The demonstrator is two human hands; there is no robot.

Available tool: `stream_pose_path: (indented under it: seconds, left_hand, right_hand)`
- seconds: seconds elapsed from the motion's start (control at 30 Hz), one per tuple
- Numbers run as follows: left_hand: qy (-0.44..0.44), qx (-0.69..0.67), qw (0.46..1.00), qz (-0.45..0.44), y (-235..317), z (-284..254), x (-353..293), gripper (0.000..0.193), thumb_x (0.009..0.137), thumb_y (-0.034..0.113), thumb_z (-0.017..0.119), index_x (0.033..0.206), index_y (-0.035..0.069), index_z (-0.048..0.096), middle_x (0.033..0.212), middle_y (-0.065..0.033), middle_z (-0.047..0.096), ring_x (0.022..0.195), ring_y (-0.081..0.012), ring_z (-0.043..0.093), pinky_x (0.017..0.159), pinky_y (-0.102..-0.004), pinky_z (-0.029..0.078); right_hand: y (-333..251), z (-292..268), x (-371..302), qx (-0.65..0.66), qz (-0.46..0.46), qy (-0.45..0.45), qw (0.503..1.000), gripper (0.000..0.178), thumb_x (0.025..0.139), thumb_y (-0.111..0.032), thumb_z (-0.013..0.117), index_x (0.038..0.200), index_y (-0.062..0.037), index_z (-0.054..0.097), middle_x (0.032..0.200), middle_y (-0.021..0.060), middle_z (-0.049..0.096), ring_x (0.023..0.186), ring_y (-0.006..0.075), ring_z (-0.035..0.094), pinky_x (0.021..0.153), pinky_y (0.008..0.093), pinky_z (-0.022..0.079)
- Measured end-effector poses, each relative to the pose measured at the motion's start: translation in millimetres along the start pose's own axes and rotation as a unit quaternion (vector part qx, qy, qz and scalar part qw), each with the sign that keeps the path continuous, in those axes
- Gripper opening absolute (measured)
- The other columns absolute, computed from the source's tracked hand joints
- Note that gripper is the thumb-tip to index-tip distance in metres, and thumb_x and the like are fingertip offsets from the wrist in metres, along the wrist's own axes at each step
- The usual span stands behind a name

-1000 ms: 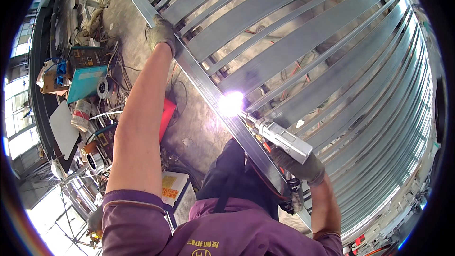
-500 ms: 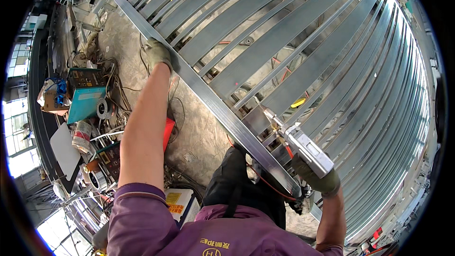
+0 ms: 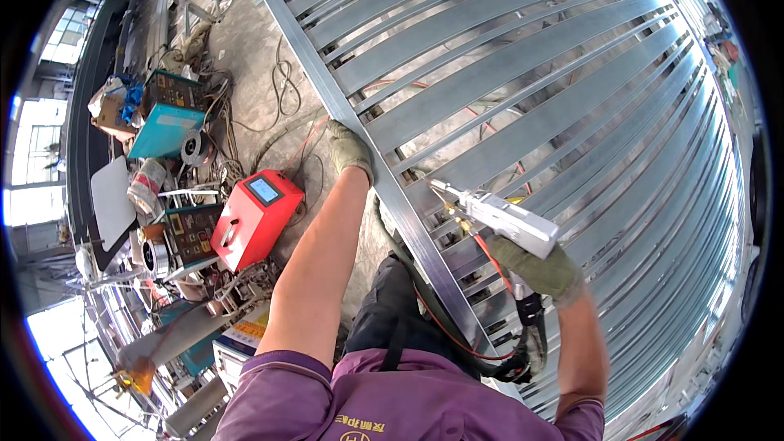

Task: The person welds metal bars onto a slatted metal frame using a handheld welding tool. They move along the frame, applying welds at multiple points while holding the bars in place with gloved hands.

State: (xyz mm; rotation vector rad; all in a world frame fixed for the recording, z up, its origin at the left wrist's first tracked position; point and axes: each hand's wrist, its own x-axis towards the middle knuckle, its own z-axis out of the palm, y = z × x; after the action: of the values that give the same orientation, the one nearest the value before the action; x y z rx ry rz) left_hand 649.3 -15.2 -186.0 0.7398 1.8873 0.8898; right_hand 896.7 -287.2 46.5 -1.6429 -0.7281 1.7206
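Note:
A large metal railing panel (image 3: 506,69) made of parallel grey bars spreads across the right side, bordered by a straight edge rail (image 3: 425,249). My left hand (image 3: 349,151), in a green-grey work glove, is closed around the outer side of that rail. In my gloved right hand (image 3: 539,268) is a silver, box-bodied welding gun (image 3: 514,223). Its narrow nozzle points left, close to the bar ends beside the edge rail. A red hose (image 3: 490,261) and a dark cable (image 3: 531,335) run down from the gun. The trigger is hidden by my glove.
A red machine with a small screen (image 3: 257,216) stands on the floor to the left. Near it are a teal box-shaped machine (image 3: 170,126), wire spools (image 3: 194,147) and tangled cables. My legs (image 3: 390,302) are beside the edge rail.
My left hand has shifted nearer along the rail. The welding gun has moved up and left, its nozzle now nearer my left hand. The view has shifted, bringing the red machine into fuller sight.

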Motion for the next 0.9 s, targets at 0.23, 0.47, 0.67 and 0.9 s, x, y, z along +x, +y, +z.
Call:
stream_pose_path:
  seconds: [0.23, 0.47, 0.67, 0.9]
  left_hand:
    - [0.061, 0.053, 0.996, 0.043, -1.8, -14.5, 17.9, 0.08, 0.108, 0.064, 0.028, 0.14, -0.001, 0.062, 0.139, -0.0204, 0.066, 0.13, -0.033, 0.061, 0.108, -0.0391, 0.046]
    - [0.054, 0.136, 0.989, 0.022, 19.0, -12.1, -11.8, 0.084, 0.107, 0.066, 0.023, 0.141, -0.001, 0.061, 0.142, -0.0225, 0.063, 0.136, -0.036, 0.057, 0.112, -0.0401, 0.043]
    - [0.056, 0.151, 0.987, -0.01, 36.8, -14.4, -27.1, 0.086, 0.107, 0.066, 0.023, 0.141, -0.003, 0.06, 0.145, -0.0245, 0.061, 0.139, -0.0371, 0.054, 0.113, -0.0413, 0.042]
    - [0.062, 0.113, 0.992, 0.008, 31.9, -13.2, -25.7, 0.085, 0.107, 0.066, 0.024, 0.141, -0.003, 0.061, 0.142, -0.0247, 0.063, 0.138, -0.0374, 0.055, 0.113, -0.0412, 0.043]
  right_hand:
    - [20.8, 8.1, 48.0, 0.047, -0.053, -0.061, 0.996, 0.041, 0.098, -0.023, 0.077, 0.133, -0.004, 0.066, 0.089, -0.0033, 0.068, 0.075, 0.0052, 0.06, 0.064, 0.0247, 0.05]
    - [41.5, 5.6, 78.4, -0.001, -0.13, -0.089, 0.988, 0.034, 0.099, -0.02, 0.075, 0.128, -0.0052, 0.068, 0.09, -0.0014, 0.068, 0.075, 0.0064, 0.061, 0.063, 0.0267, 0.051]
    - [38.4, 10.7, 87.8, 0.06, -0.071, -0.085, 0.992, 0.034, 0.099, -0.022, 0.074, 0.126, -0.0026, 0.069, 0.091, 0.0006, 0.069, 0.075, 0.0086, 0.061, 0.065, 0.0287, 0.052]
    - [30.8, 24.2, 102.4, 0.068, -0.136, -0.062, 0.986, 0.033, 0.101, -0.017, 0.071, 0.13, -0.0017, 0.067, 0.102, 0.0025, 0.07, 0.086, 0.0089, 0.062, 0.073, 0.0275, 0.051]
